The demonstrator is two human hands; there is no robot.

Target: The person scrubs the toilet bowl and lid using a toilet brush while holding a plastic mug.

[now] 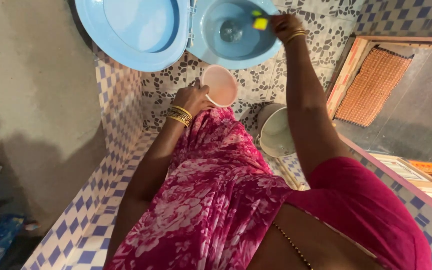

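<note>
While we leaned over, our left hand [192,97] gripped the handle of a pink mug [219,85], held level just short of the blue toilet bowl [236,50]. Beyond it, our right hand [283,25] pinched a yellow scrubber [260,22] over the rim. Judging by this, a tilted mug could wet the sari [211,165], and the scrubber could drop into the bowl.

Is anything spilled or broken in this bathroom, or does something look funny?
Nothing looks spilled or broken. The blue toilet has its lid up. The right hand holds a yellow and green scrubber over the bowl, and the left hand holds a pink mug. A pale bucket stands upright on the tiled floor.
</note>
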